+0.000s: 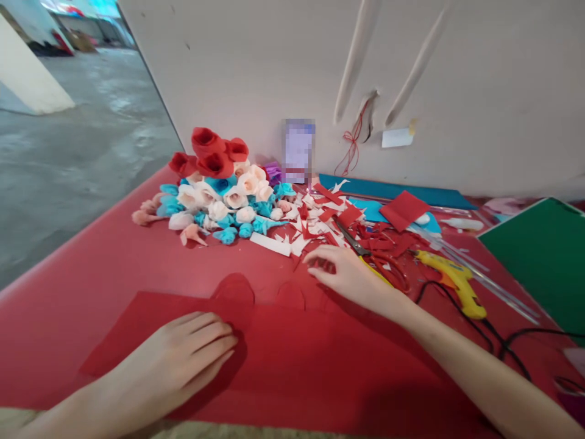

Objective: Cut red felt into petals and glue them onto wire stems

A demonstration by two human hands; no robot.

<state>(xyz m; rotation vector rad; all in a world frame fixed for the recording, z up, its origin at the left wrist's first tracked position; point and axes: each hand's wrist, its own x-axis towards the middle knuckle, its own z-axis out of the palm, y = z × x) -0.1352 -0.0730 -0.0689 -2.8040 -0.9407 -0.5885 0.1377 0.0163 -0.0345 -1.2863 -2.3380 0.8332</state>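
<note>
My left hand (196,350) lies flat, palm down, on a large red sheet of paper or felt (283,341), its fingers side by side. Along the sheet's far edge are rounded red petal shapes (235,288). My right hand (336,268) hangs above the table beyond that edge, fingers loosely curved and a gap showing between thumb and fingers. Nothing is clearly visible in it. Right beside it are scissors (354,239) with yellow and red handles, partly hidden by my wrist. Past the fingertips spreads a heap of white and red scraps (304,225).
Handmade red, white, blue and pink flowers (223,195) are piled at the back left. A yellow glue gun (457,283) with a black cord lies at right, near clear sticks (493,283). A green board (543,262) stands far right. A blurred phone-like object (298,152) leans against the wall.
</note>
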